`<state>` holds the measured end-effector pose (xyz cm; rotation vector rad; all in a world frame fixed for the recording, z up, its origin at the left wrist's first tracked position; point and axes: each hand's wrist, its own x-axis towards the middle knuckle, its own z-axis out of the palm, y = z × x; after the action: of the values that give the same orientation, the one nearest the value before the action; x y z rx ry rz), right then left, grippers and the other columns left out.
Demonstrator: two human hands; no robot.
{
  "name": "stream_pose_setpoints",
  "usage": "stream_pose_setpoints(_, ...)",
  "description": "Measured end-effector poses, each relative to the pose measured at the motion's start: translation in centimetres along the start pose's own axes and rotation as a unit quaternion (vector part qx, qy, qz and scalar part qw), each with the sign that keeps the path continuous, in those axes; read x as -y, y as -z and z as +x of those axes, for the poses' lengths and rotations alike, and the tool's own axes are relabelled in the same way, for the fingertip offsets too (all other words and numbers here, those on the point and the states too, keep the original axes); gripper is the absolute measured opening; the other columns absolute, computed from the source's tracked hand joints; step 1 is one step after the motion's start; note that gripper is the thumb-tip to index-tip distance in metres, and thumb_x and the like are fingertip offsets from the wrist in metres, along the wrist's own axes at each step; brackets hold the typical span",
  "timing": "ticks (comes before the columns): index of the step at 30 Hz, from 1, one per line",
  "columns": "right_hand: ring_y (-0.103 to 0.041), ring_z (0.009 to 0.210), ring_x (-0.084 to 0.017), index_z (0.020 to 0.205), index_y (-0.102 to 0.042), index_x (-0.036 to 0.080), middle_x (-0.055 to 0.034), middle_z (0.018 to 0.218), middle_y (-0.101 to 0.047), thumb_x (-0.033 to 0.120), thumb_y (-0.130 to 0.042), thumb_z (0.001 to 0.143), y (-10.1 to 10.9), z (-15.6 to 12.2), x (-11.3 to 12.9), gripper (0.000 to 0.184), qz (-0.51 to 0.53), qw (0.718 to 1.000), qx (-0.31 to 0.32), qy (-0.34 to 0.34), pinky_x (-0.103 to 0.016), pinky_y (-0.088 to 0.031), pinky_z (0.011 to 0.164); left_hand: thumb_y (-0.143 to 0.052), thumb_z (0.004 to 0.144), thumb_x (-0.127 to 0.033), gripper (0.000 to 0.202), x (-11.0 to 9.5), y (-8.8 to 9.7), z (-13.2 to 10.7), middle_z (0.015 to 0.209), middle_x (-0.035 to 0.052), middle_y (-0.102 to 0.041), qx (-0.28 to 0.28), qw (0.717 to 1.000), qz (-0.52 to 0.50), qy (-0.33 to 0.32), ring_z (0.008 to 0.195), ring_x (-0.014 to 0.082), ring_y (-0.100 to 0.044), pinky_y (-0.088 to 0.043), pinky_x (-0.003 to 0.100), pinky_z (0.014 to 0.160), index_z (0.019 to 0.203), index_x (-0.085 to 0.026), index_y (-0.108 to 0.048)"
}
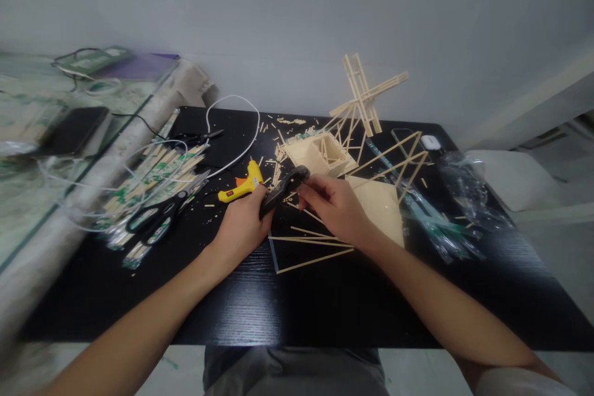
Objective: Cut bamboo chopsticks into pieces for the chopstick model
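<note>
As the left hand (241, 226) closed its grip around the handles of a dark hand tool (284, 187), probably a cutter or pliers, the tool was held just above the black table (325, 309), its head tilted up and toward the right. The right hand (336, 204) met the tool's head with its grip pinched shut at the fingertips; whether a bit of stick lay between them could not be told. Judged from this pose, the work was best done with the left grip firm and steady, the right fingers clear of the tool's closing parts, and both wrists kept low. Loose wooden sticks (310, 247) lay on the table directly beneath the hands. A yellow glue gun (244, 185) rested just left of the tool, with black-handled scissors (162, 213) farther left beside packets of sticks (158, 173). Behind the hands stood an open stick-built box (320, 151), and beyond it a windmill-like stick frame (362, 96).
</note>
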<state>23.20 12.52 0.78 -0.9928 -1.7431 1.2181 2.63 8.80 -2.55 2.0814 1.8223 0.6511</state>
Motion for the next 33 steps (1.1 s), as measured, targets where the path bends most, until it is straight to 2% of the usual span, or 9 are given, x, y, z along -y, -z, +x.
stream_pose_setpoints(2,-0.063,0.065,-0.015,0.093,-0.071,0.018,0.0,0.07,-0.07,0.047,-0.075,0.093,-0.09,-0.06,0.02,0.03,0.025,1.0,-0.011,-0.003,-0.027,-0.047,0.064,-0.054,0.095,-0.027,0.008,0.03,-0.03,-0.05,0.082,0.0076,-0.069,-0.008,1.0,0.003,-0.003,0.075,0.026,-0.068,-0.044,0.032,0.065,0.088,-0.023,-0.053)
stream_pose_setpoints(4,-0.064,0.067,-0.015,0.09,-0.071,0.018,-0.0007,0.071,-0.071,0.047,-0.074,0.094,-0.17,-0.17,0.15,0.03,0.025,1.0,-0.018,0.004,-0.027,-0.048,0.064,-0.054,0.095,-0.028,0.008,0.08,-0.1,-0.07,0.081,0.0066,-0.068,-0.016,1.0,-0.002,-0.005,0.074,0.0248,-0.067,-0.043,0.032,0.065,0.088,-0.023,-0.053)
stream_pose_setpoints(9,-0.05,0.055,-0.01,0.073,-0.069,0.017,0.0003,0.065,-0.065,0.048,-0.07,0.097,-0.1,-0.36,0.55,0.039,0.002,1.0,-0.02,0.016,-0.025,-0.037,0.054,-0.054,0.094,-0.03,0.01,0.25,-0.13,0.01,0.078,0.0047,-0.066,-0.026,0.999,-0.022,-0.016,0.071,0.0228,-0.064,-0.041,0.031,0.066,0.088,-0.023,-0.053)
stream_pose_setpoints(13,-0.043,0.052,-0.008,0.072,-0.068,0.017,0.0008,0.065,-0.063,0.052,-0.073,0.095,0.28,-0.19,0.63,0.042,0.065,0.997,0.032,-0.006,-0.024,-0.033,0.049,-0.054,0.094,-0.029,0.008,0.46,0.15,0.09,0.08,0.0039,-0.066,-0.022,0.999,-0.036,-0.033,0.071,0.0215,-0.062,-0.041,0.031,0.067,0.089,-0.023,-0.054)
stream_pose_setpoints(18,-0.04,0.049,-0.007,0.083,-0.07,0.017,-0.0003,0.069,-0.066,0.058,-0.073,0.093,0.62,0.07,0.59,0.042,0.135,0.985,0.092,-0.048,-0.023,-0.029,0.044,-0.053,0.096,-0.029,0.008,0.34,0.51,0.12,0.088,0.0041,-0.069,-0.014,0.995,-0.076,-0.056,0.077,0.0207,-0.064,-0.044,0.031,0.071,0.095,-0.022,-0.057)
stream_pose_setpoints(24,-0.039,0.05,-0.007,0.082,-0.071,0.017,-0.0008,0.07,-0.067,0.057,-0.07,0.096,0.47,0.0,0.54,0.042,0.103,0.992,0.074,-0.022,-0.023,-0.029,0.044,-0.056,0.098,-0.039,0.021,-0.17,0.77,0.14,0.079,0.0037,-0.067,-0.02,0.997,-0.059,-0.037,0.071,0.0208,-0.063,-0.041,0.03,0.066,0.085,-0.023,-0.053)
stream_pose_setpoints(29,-0.042,0.051,-0.007,0.082,-0.071,0.017,-0.0009,0.07,-0.068,0.054,-0.068,0.098,0.14,-0.23,0.65,0.041,0.066,0.997,0.026,-0.008,-0.024,-0.031,0.046,-0.057,0.094,-0.031,0.016,-0.21,0.72,0.08,0.071,0.0031,-0.064,-0.018,1.0,0.0,-0.011,0.065,0.0218,-0.062,-0.037,0.031,0.062,0.082,-0.024,-0.05)
stream_pose_setpoints(33,-0.042,0.051,-0.007,0.086,-0.072,0.017,-0.0009,0.072,-0.069,0.053,-0.068,0.098,0.11,-0.18,0.4,0.039,0.063,0.998,0.022,-0.006,-0.024,-0.031,0.047,-0.057,0.095,-0.032,0.017,-0.16,0.68,0.09,0.073,0.0039,-0.065,-0.015,1.0,0.009,-0.016,0.067,0.0227,-0.063,-0.038,0.031,0.063,0.082,-0.024,-0.05)
